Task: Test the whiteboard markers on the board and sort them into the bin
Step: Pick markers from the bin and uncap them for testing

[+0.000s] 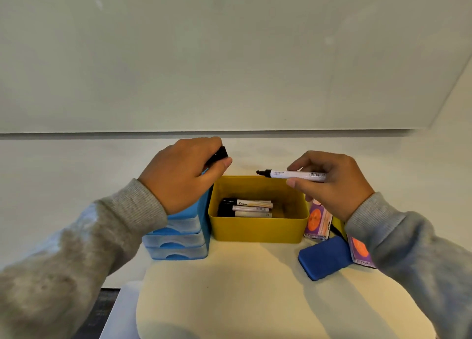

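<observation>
My right hand [334, 182] pinches an uncapped white marker [293, 173] with a black tip that points left, level above the yellow bin [258, 230]. My left hand [181, 172] grips the marker's black cap [218, 154] above the bin's left rim. Three capped markers [246, 207] with white barrels and black caps lie side by side on the bin's floor. The whiteboard [229, 57] fills the wall behind, with no marks visible on it.
A blue drawer unit [178, 239] stands against the bin's left side. A blue eraser [324, 258] lies to the right on the white table [255, 300], beside purple and orange eraser packs [318, 219]. The table's left edge drops to a dark floor.
</observation>
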